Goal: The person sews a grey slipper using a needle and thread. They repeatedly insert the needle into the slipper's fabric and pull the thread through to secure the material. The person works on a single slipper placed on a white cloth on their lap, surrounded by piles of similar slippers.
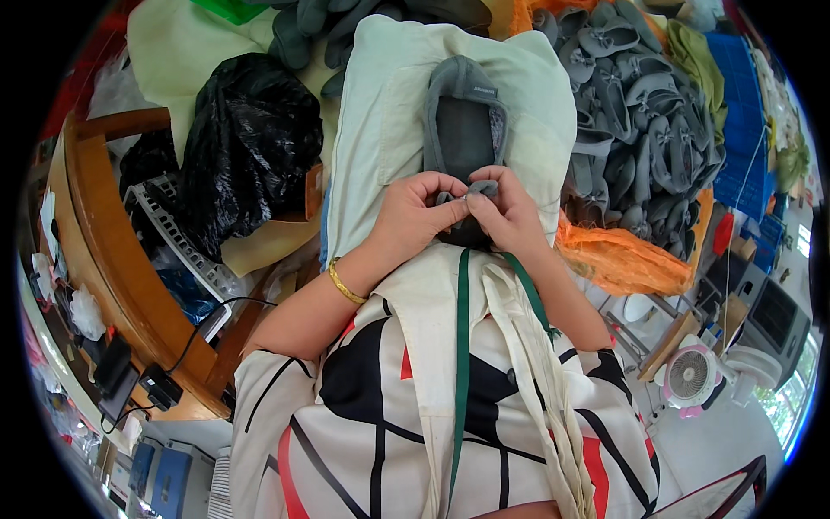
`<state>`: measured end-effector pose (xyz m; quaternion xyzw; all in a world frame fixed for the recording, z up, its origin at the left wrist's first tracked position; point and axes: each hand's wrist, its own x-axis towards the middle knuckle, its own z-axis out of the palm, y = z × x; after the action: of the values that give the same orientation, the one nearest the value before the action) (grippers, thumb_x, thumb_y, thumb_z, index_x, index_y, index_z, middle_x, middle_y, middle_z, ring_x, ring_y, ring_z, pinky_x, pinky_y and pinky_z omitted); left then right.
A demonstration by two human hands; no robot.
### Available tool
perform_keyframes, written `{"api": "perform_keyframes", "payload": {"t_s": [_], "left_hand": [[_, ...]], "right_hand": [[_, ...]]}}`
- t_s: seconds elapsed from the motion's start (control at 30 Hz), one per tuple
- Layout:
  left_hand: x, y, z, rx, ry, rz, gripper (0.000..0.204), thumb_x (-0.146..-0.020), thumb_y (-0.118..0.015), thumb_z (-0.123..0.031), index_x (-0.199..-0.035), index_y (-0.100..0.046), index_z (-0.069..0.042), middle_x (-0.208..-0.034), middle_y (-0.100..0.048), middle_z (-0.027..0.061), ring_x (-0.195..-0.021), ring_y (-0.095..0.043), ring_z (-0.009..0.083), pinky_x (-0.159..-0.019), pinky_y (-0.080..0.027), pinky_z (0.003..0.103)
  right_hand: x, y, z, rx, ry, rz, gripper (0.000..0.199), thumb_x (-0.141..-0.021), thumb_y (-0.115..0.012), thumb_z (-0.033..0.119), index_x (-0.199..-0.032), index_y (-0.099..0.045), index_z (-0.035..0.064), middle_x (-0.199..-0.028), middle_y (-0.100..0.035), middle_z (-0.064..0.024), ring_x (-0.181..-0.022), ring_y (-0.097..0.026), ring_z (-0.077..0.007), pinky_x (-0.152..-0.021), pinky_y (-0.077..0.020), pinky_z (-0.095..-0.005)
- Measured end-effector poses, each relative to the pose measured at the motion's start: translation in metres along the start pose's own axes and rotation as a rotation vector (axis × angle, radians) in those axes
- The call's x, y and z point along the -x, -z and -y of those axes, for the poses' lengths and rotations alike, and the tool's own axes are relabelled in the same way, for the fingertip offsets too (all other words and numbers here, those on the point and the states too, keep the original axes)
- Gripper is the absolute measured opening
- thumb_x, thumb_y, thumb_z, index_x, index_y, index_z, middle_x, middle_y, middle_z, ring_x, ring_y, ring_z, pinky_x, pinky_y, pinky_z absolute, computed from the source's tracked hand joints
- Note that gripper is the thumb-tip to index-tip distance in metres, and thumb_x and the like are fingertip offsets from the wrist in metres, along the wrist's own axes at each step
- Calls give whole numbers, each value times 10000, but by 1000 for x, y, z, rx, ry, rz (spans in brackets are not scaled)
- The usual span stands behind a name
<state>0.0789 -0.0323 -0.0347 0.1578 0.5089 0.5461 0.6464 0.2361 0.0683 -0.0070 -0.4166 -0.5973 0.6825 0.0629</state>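
Observation:
A dark grey slip-on shoe (465,130) lies on the pale cloth (380,112) over my lap, its heel pointing away from me and its toe toward my body. Over the toe end, both hands come together with bent fingers. Between the thumb and fingers of my left hand (421,203) and those of my right hand (501,206) is a small grey fabric bow (485,187). My fingers cover much of the bow and the front of the shoe. Whether a needle or thread is between the fingertips cannot be made out.
At the right, a large heap of grey shoes (648,112) rests on an orange sack (622,255). A black plastic bag (251,147) and a curved wooden chair (121,251) stand at the left. A small fan (692,370) is at the lower right, and more dark shoes (346,26) lie at the far side.

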Motion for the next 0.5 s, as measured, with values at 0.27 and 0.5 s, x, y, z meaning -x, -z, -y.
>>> {"api": "perform_keyframes", "payload": {"t_s": [0.27,0.5], "left_hand": [[-2,1,3,-105,-22,8,163,-867,-738,-99,-968,-660,2,-784,-644,-13,-636,-561,33,-565,-453,204],[-1,2,-8,-58,62,64,130,-903,-694,-93,-997,-629,-30,-800,-607,-26,-652,-564,37,-575,-465,196]], "right_hand": [[-5,12,29,-11,-185,65,195,-979,-559,160,-1145,-585,61,-765,-592,1,-639,-551,-78,-587,-448,-236],[-26,36,19,831,456,60,157,-890,-628,91,-1044,-645,62,-885,-642,-135,-774,-615,-335,-675,-493,-360]]}}
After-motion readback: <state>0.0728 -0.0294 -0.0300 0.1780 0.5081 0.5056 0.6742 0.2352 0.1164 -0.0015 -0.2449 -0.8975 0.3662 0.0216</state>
